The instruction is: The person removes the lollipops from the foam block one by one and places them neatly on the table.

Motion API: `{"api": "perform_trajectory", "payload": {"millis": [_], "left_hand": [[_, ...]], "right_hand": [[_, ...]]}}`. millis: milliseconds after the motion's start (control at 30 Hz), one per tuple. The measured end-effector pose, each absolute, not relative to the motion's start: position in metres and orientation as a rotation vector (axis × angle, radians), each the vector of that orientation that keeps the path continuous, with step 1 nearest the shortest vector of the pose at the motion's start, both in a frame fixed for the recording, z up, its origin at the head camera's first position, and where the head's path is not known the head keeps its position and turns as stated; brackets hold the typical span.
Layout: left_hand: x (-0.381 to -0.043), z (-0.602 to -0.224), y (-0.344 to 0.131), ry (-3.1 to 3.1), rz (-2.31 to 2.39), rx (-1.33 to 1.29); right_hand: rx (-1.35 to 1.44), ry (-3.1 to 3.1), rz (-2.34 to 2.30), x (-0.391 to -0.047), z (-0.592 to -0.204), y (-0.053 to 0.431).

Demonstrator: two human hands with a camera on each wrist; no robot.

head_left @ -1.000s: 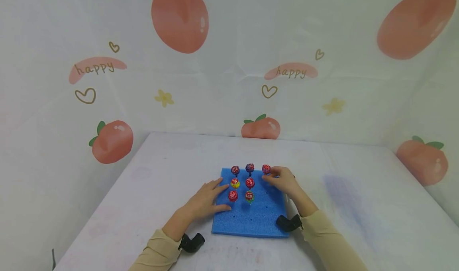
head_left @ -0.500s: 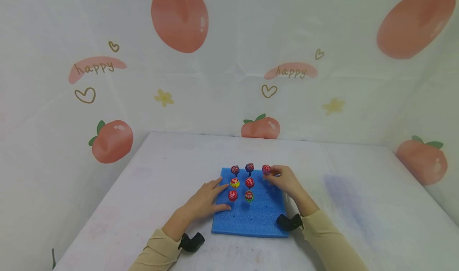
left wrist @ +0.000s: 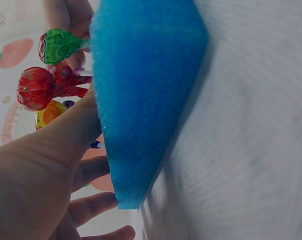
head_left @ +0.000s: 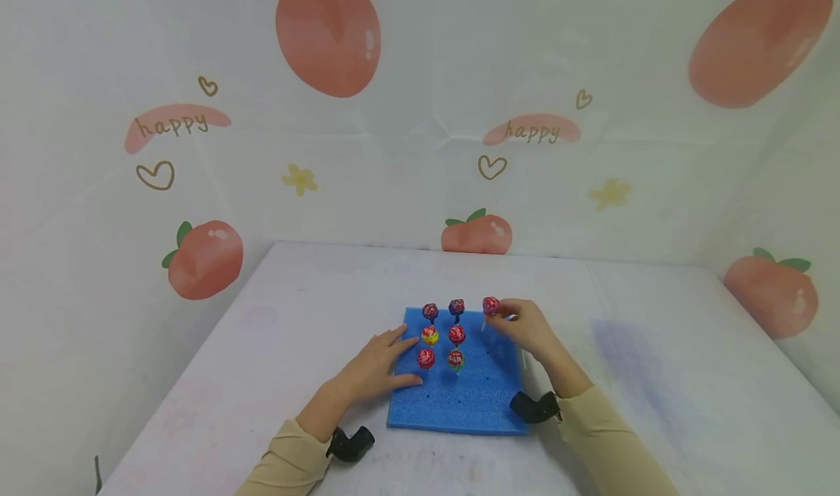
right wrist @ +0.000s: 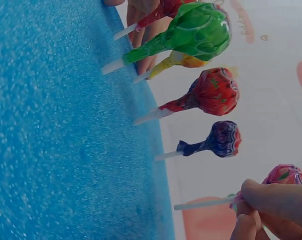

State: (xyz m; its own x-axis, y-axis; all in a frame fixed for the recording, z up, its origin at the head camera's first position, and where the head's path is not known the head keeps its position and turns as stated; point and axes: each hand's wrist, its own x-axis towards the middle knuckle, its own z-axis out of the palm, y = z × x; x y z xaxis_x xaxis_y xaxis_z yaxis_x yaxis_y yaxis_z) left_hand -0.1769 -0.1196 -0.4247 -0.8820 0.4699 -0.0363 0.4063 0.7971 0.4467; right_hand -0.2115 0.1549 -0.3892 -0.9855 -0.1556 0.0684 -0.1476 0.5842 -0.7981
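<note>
My right hand [head_left: 527, 328] pinches a pink-wrapped lollipop [head_left: 491, 305] just below its head, above the far right corner of a blue foam block [head_left: 459, 412]. In the right wrist view its white stick [right wrist: 203, 203] shows whole, with the tip out of the foam. My left hand [head_left: 374, 366] rests with spread fingers along the block's left side, thumb on top. Several other lollipops stand upright in the block, among them a green one [right wrist: 201, 32], a red one [right wrist: 217, 91] and a dark blue one [right wrist: 224, 139].
Small dark holes dot the near and right parts of the foam. A white cloth covers the table [head_left: 656, 408]. Behind it hangs a white backdrop [head_left: 407, 153] with printed fruit. A black curved piece [head_left: 351, 445] sits at each wrist.
My right hand has closed on the pink lollipop and lifted it upward and slightly right, out of the foam. The left hand has stayed in place.
</note>
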Motion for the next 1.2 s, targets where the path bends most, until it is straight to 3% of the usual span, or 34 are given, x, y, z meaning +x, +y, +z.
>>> {"api": "perform_trajectory", "payload": {"millis": [1200], "left_hand": [[-0.177, -0.425, -0.12, 2.84, 0.657, 0.711]], "right_hand": [[-0.276, 2.874, -1.297, -0.196, -0.375, 0.184]]}}
